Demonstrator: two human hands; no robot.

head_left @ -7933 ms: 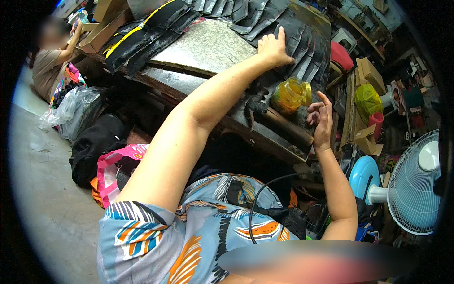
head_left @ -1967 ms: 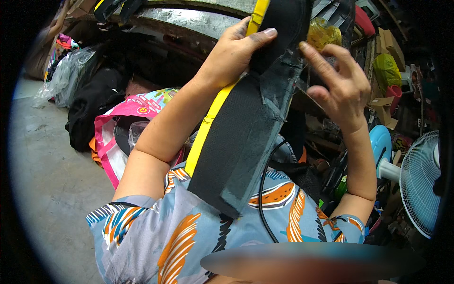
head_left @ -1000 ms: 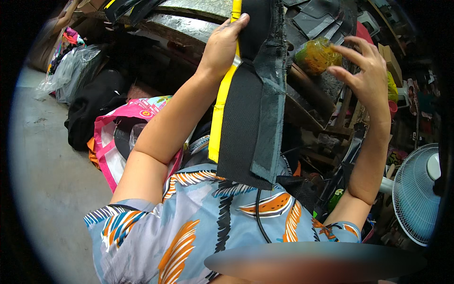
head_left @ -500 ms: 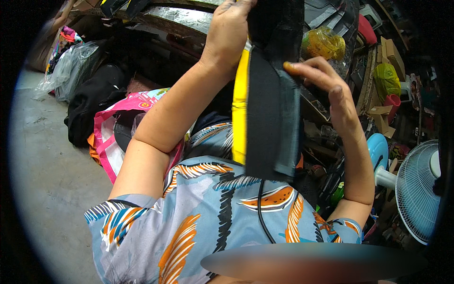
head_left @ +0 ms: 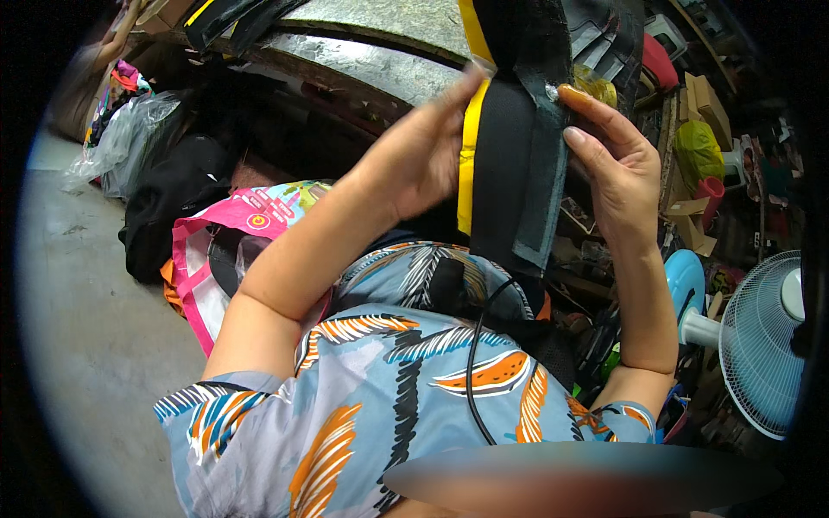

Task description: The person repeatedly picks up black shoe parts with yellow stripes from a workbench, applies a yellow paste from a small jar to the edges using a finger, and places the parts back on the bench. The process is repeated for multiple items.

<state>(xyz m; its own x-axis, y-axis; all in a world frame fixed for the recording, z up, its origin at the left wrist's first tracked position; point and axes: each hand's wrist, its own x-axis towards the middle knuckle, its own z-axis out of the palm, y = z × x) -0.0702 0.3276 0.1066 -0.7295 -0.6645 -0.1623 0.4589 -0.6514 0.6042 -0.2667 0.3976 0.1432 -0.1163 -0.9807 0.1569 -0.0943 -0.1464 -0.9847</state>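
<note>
A long black fabric piece (head_left: 509, 164) with a yellow edge strip and a grey lining hangs upright in front of me. My left hand (head_left: 423, 155) grips its yellow edge from the left. My right hand (head_left: 613, 164) holds its right side, with the fingertips pressed on the grey edge near the top. The piece's lower end hangs above my lap. More black pieces with yellow trim (head_left: 233, 13) lie on the worktable behind.
A worktable with a mottled grey top (head_left: 371, 69) stands ahead. A pink bag (head_left: 224, 250), a black bag (head_left: 168, 198) and clear plastic bags (head_left: 121, 142) sit on the floor at the left. A white-and-blue fan (head_left: 760, 345) and cluttered boxes (head_left: 704, 99) are at the right.
The fabric piece was lifted off the table and brought up in front of me. Since half a second ago my left hand has slid lower on it and my right hand has moved higher.
</note>
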